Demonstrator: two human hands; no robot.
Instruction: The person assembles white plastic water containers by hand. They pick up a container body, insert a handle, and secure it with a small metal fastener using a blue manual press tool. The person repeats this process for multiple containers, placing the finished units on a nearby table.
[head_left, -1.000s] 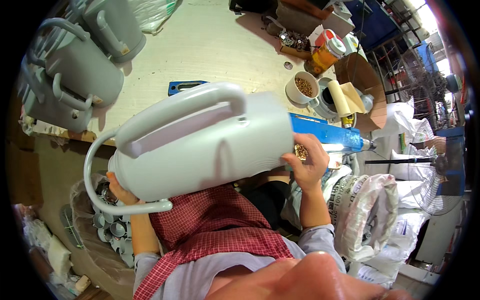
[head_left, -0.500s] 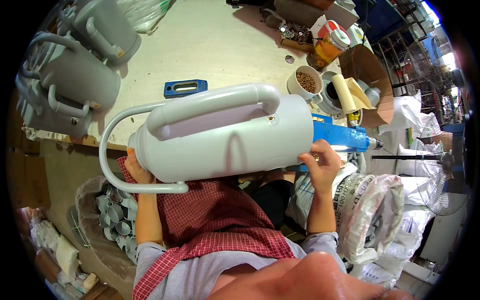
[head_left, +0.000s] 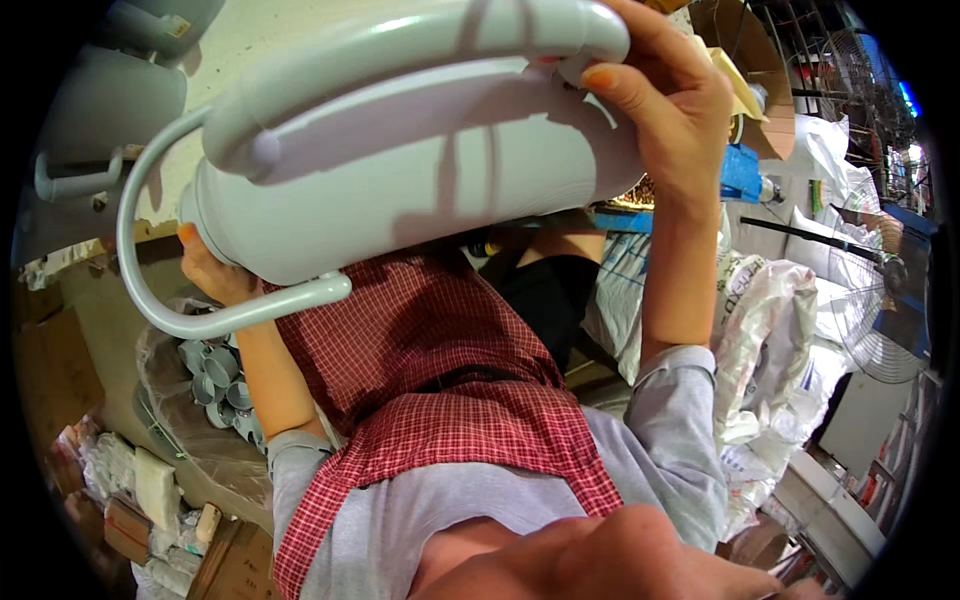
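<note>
R hand [head_left: 680, 110] high @ handle [head_left: 420, 55], L hand [head_left: 213, 272] low @ jug [head_left: 400, 175]

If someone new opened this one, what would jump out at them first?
Probably the large pale gray jug, lying sideways across the upper middle, with the left hand at its left end and the right hand at the right end of its thick handle. Next comes the red checked apron just below it, then the gray parts in a plastic bag at lower left.

The head-worn fisheye looks down, close over both hands [head_left: 682, 112].
</note>
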